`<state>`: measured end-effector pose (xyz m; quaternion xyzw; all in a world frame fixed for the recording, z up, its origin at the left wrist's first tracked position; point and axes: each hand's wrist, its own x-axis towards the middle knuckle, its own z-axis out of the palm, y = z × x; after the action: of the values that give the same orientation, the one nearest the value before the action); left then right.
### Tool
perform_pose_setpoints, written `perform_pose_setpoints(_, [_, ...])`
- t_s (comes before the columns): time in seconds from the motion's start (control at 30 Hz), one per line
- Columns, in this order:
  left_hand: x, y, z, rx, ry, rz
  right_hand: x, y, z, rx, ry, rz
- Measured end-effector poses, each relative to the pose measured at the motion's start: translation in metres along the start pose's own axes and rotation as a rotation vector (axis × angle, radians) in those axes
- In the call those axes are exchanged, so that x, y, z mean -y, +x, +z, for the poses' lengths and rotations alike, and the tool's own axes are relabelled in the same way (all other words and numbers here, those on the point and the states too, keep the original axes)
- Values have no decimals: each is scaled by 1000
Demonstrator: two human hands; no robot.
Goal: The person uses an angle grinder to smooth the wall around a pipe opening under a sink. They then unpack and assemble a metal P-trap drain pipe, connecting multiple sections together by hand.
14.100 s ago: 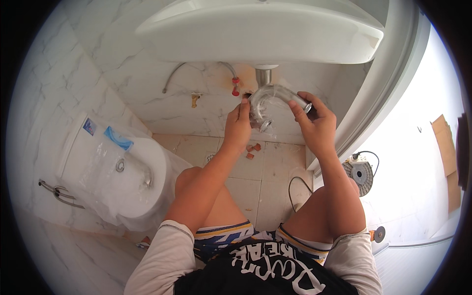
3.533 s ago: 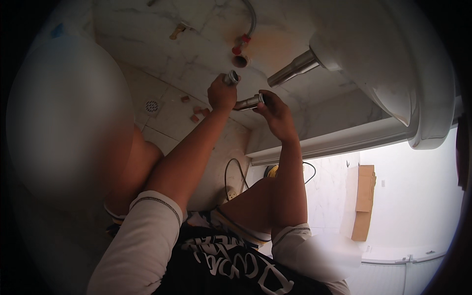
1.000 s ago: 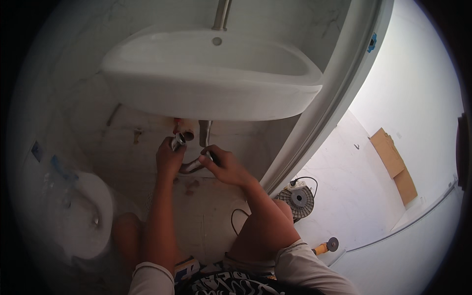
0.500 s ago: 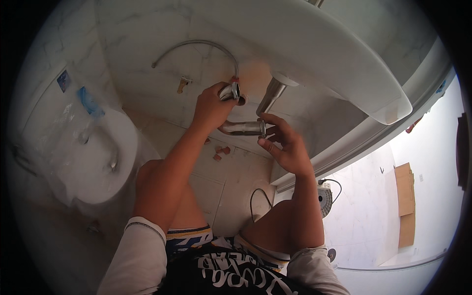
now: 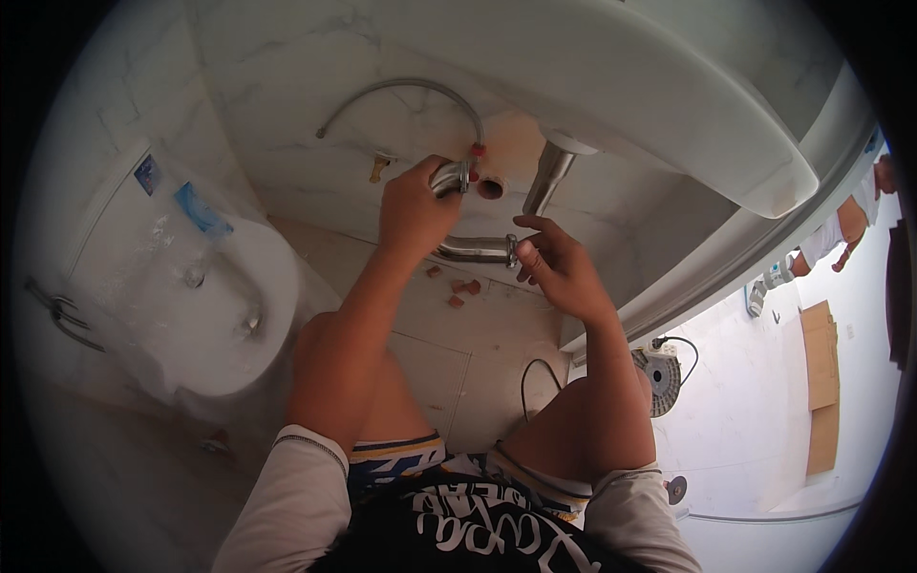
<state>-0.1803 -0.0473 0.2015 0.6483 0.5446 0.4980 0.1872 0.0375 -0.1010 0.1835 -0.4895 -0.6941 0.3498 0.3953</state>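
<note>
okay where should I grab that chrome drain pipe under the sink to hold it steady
Probably the bare horizontal run of the drain pipe, gripped from below. The left hand already wraps the bend by the wall hole, and the right hand is at the nut end, so only that straight stretch is free.

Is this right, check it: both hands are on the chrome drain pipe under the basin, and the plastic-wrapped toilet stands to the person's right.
Not quite. The head view shows the left hand and right hand on the chrome drain pipe under the basin, but the plastic-wrapped toilet stands to the person's left, not right.
</note>
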Motion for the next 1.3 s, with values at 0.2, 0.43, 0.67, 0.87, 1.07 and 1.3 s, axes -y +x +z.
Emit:
perform_pose_setpoints(0.2, [23, 14, -75, -54, 219, 61, -4, -1, -17, -13, -172, -36])
perform_pose_setpoints(0.43, [67, -4, -255, -113, 163, -351, 0, -9, -31, -17, -159, -58])
perform_pose_setpoints(0.67, [108, -44, -345, 22, 177, -626, 7, -8, -35, 29, -144, 117])
perform_pose_setpoints(0.87, [149, -62, -359, 364, 168, -613, -6, -4, -20, 51, -79, 23])
perform_pose_setpoints(1.07, [150, -61, -349, 379, 828, -292, -3, -4, -18, 18, -171, -18])
perform_pose_setpoints(1.3, [43, -62, -243, 37, -7, -90, 2, -14, -16, -4, 207, -31])
